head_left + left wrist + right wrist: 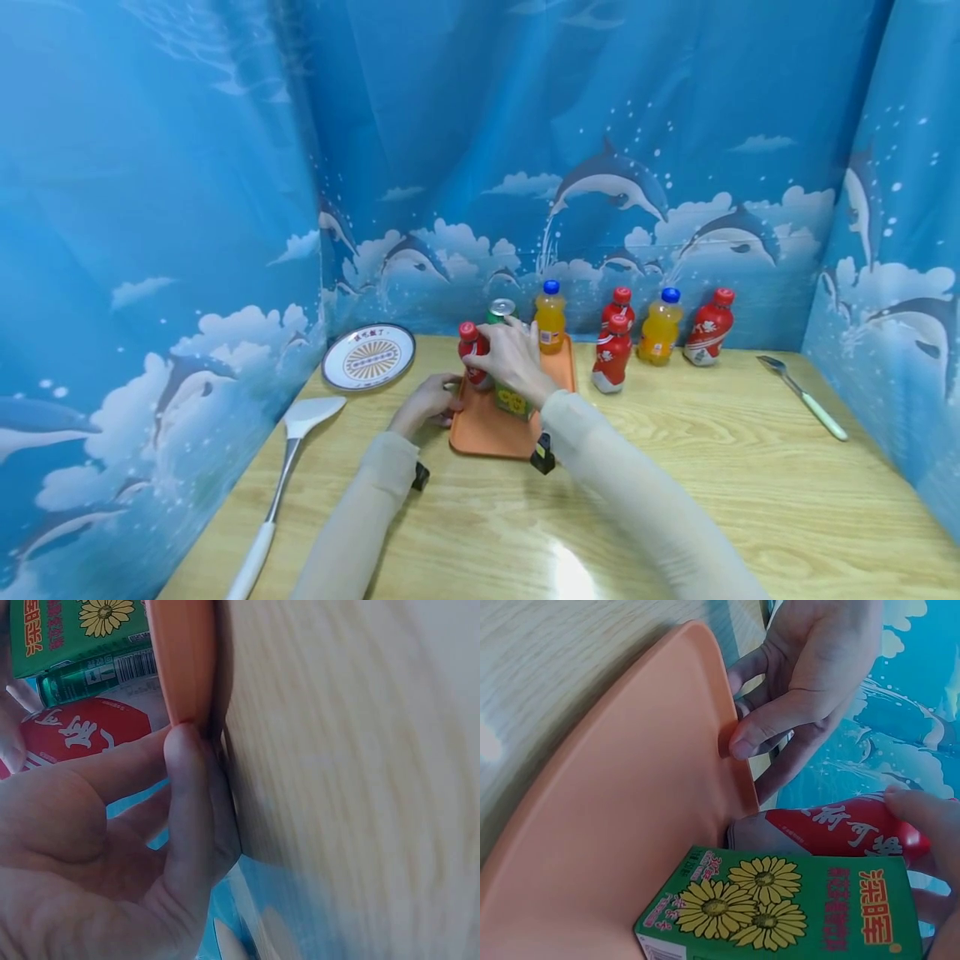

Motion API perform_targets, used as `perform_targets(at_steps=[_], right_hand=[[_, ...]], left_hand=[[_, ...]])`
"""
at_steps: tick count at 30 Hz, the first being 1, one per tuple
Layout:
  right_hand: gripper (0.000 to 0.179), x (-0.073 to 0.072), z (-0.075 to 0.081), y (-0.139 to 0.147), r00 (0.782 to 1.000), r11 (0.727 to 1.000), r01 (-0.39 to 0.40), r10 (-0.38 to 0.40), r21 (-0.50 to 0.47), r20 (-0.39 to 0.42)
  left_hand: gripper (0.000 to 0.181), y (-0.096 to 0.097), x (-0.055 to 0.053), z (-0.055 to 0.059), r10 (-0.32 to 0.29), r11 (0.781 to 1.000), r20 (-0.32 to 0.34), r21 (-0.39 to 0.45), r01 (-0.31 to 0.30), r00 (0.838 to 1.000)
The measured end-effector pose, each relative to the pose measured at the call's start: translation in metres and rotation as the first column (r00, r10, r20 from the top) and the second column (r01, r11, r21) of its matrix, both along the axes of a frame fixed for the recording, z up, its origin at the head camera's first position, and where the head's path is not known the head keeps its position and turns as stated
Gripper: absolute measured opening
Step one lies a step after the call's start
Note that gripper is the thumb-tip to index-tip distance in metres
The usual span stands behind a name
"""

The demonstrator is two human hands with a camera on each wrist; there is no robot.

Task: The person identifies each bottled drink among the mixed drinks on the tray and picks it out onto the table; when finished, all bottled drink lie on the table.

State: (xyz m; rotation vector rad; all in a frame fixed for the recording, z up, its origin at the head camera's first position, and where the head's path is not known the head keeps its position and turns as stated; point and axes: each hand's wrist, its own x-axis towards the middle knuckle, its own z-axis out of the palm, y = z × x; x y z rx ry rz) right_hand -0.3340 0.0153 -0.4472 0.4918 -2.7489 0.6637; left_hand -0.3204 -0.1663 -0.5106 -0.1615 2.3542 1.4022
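My left hand (429, 402) grips the left rim of an orange tray (483, 437), its thumb at the edge in the left wrist view. My right hand (519, 358) reaches over the tray and holds a red bottle (832, 825) near its cap. That bottle stands at the tray's left side. Right beside it is a green drink carton (780, 904) with yellow flowers, partly hidden by my right hand in the head view. Behind it stands a green can (501, 310). An orange juice bottle (551, 323) with a blue cap stands toward the tray's back right.
Right of the tray stand two red bottles (611, 367), another juice bottle (660, 333) and a red bottle (709, 329). A fork (813, 408) lies far right. On the left are a patterned plate (397, 342) and a white spatula (288, 458). Blue dolphin curtains (465, 150) enclose the table.
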Motion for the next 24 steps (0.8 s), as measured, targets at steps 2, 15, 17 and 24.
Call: perform_targets(at_steps=[2, 15, 17, 24], right_hand=[[0.052, 0.0007, -0.0007, 0.0001, 1.000, 1.000, 0.003, -0.003, 0.004, -0.001], [0.064, 0.0019, -0.0042, -0.0056, 0.999, 0.992, 0.023, -0.019, 0.122, -0.035], [0.064, 0.0023, -0.0046, -0.0062, 0.998, 0.992, 0.014, -0.007, 0.127, -0.059], [0.064, 0.0041, -0.0052, -0.0075, 0.998, 0.995, -0.020, 0.026, 0.095, -0.065]], left_hand=[[0.070, -0.0005, 0.0002, -0.0013, 0.002, 1.000, 0.001, 0.014, -0.002, 1.000], [0.069, -0.0007, -0.0007, 0.0008, -0.006, 1.000, -0.013, -0.011, 0.006, 1.000], [0.069, -0.0006, -0.0007, 0.0008, -0.008, 1.000, -0.014, -0.005, 0.007, 1.000], [0.069, -0.0015, -0.0002, -0.0018, -0.017, 1.000, -0.009, 0.021, 0.017, 1.000]])
